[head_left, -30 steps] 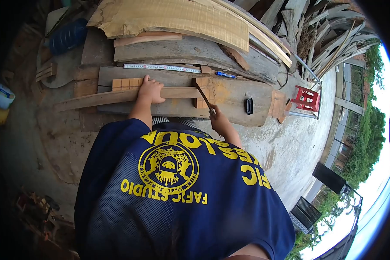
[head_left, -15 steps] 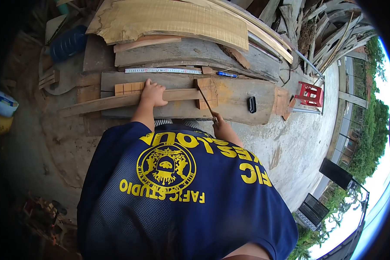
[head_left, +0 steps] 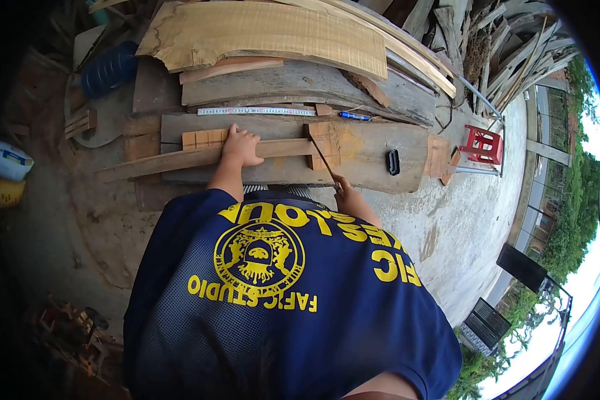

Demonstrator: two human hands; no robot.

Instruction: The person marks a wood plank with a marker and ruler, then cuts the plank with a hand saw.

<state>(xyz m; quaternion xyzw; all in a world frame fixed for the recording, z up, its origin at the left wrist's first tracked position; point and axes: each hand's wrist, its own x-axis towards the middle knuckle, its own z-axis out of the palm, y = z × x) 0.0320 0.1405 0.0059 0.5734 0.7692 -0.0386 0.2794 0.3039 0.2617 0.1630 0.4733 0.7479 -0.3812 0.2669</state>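
My left hand (head_left: 242, 147) lies over a long wooden strip (head_left: 173, 162), its fingers wrapped across the strip and onto a small wooden block (head_left: 204, 139) with pencil-like lines. In my right hand (head_left: 348, 195) is a thin, dark hand saw (head_left: 323, 155), seen nearly edge-on. Its blade lies across the right end of the strip, over a second flat wooden block (head_left: 328, 143). Whether the blade has cut into the wood is too small to tell. Strip and blocks rest on a wide grey plank (head_left: 367, 148).
Beyond the strip lie a measuring tape (head_left: 257, 111), a blue marker (head_left: 355, 116) and a large light board (head_left: 267, 33). A black oblong object (head_left: 393, 162) sits on the plank's right part. A red stool (head_left: 482, 145) and a blue water jug (head_left: 110, 69) stand farther off.
The whole view has shifted slightly, so things appear a little farther right. My right hand and the saw have come slightly nearer my body. My left hand keeps its place on the strip.
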